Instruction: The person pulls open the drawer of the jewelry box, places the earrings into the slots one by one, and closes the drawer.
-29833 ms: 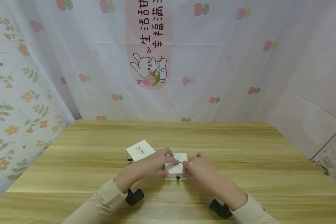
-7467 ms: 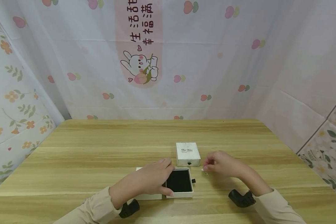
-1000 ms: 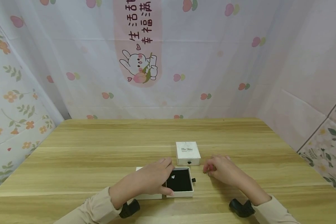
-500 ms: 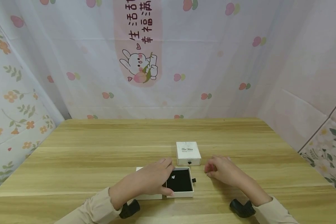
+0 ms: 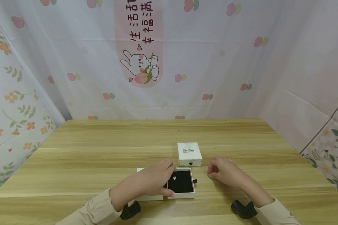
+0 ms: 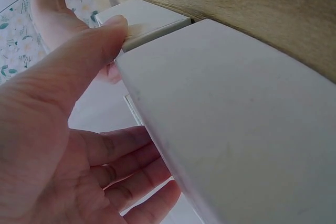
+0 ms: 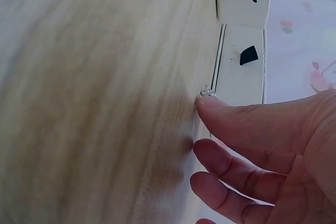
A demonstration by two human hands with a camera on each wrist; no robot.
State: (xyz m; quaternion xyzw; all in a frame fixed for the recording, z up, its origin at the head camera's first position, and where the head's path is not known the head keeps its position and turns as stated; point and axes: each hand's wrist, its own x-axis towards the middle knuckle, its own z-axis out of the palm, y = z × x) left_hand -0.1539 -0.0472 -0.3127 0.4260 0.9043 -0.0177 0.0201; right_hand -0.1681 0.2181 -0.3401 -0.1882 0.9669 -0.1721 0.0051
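Note:
My left hand [image 5: 152, 178] grips a white drawer-style jewelry box, thumb at its near side and fingers at the far side. Its sleeve [image 5: 150, 197] lies partly under the hand, and the tray [image 5: 183, 196] is pulled out to the right. On the tray's black pad [image 5: 184, 186] sits a small silvery earring [image 5: 174, 178]. Right of the tray, low over the table, my right hand [image 5: 226, 170] pinches another small silvery earring [image 5: 207, 175]. The right wrist view has this sparkling earring [image 7: 208, 93] at the thumb tip; the index finger is mostly hidden behind the thumb.
A closed white box [image 5: 189, 153] with "Best Wishes" lettering stands just behind the tray, its black ribbon tab facing me. The tray's own black tab [image 5: 195, 181] points toward my right hand. Wood-grain table [image 5: 101, 140] surrounds the boxes; printed curtains [image 5: 202, 62] hang behind.
Both boxes were closed in the oldest frame. An earring now sits on the pad, bare 7.5 seconds ago. Lately my right fingers shifted the other earring slightly right; my left hand stayed put.

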